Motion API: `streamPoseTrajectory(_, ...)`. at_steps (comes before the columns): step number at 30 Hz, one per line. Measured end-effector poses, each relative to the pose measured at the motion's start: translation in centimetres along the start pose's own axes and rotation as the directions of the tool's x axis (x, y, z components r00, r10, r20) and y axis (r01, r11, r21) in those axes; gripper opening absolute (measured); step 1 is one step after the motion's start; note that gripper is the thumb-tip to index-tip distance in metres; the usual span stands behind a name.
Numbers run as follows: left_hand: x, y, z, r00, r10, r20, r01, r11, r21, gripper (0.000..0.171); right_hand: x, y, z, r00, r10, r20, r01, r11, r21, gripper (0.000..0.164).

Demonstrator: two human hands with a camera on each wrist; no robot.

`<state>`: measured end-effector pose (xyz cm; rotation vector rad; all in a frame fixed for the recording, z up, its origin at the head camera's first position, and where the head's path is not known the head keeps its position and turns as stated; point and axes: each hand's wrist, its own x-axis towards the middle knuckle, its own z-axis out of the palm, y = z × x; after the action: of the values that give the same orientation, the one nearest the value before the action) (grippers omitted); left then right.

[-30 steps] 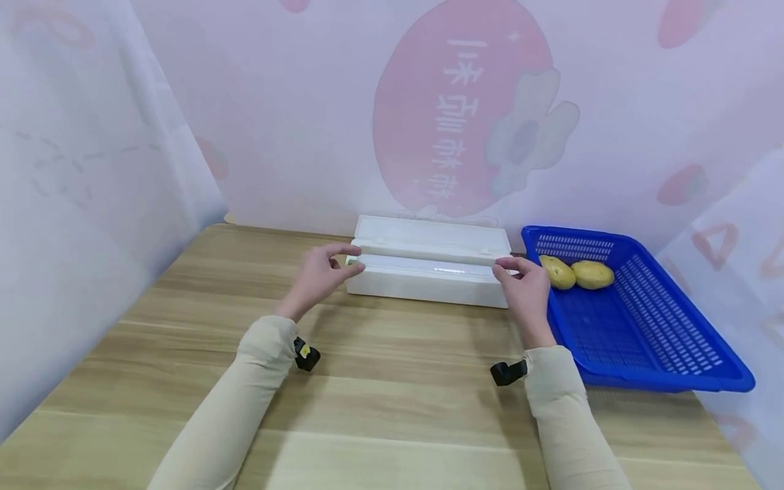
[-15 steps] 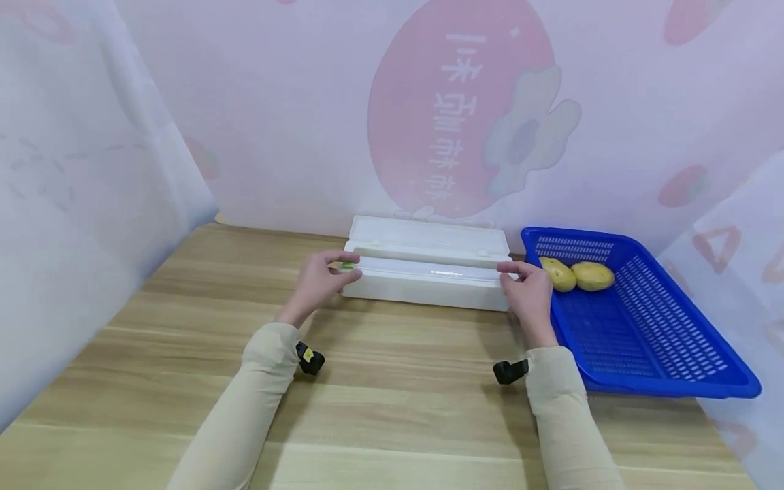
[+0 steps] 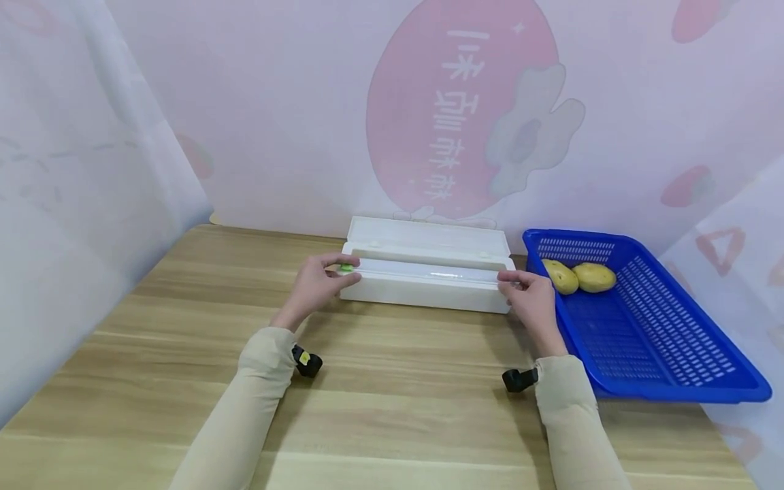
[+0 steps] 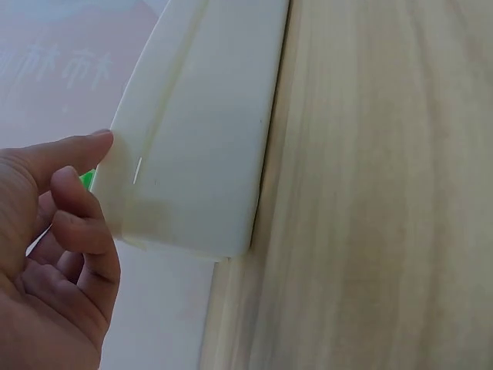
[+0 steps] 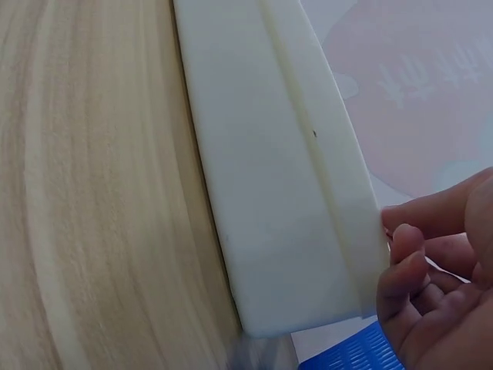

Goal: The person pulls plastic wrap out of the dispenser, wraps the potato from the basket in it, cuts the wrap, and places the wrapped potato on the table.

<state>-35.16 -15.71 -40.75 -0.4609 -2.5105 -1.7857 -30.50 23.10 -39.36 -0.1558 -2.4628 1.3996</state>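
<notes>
Head view, from the left: a pale fabric backdrop with faded pink prints [image 3: 294, 102] hangs behind a wood-grained tabletop [image 3: 392, 422]. A beige left sleeve [image 3: 226, 422] comes up from the near edge, with a small black wrist device marked in yellow [image 3: 307, 363] by its cuff. The left grip [image 3: 315, 286], a bare hand, pinches with thumb and forefinger around a small bright green piece [image 3: 346, 268] at the left end of a long, glossy, translucent strip [image 3: 444, 275].

That strip lies along the top of a long white plastic box [image 3: 422, 291], which sits at the back of the tabletop with its white lid [image 3: 429, 235] tilted back. The right grip [image 3: 534, 303], also bare, pinches the strip's right end; both wrist views show the fingertips at the box's upper edge.

A small black device [image 3: 519, 380] sits by the cuff of the beige right sleeve [image 3: 578, 422]. Farthest right is a blue perforated plastic basket [image 3: 756, 393], holding a yellow oval potato [image 3: 560, 278] and a second yellow potato [image 3: 595, 278] side by side at its back left.
</notes>
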Motion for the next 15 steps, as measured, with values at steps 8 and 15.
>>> streamPoseTrajectory(8, 0.23, -0.05, -0.07, 1.0, 0.011, 0.001, -0.011, 1.0, 0.02, 0.026, 0.19, 0.54, -0.07, 0.999, -0.004, 0.035, 0.004, 1.0, 0.007, 0.021)
streamPoseTrajectory(15, 0.19, -0.15, 0.33, 0.999, 0.048, -0.016, -0.046, 0.994, 0.099, 0.017, 0.63, 0.83, 0.23, 0.999, -0.044, 0.019, 0.044, 0.998, -0.041, 0.017)
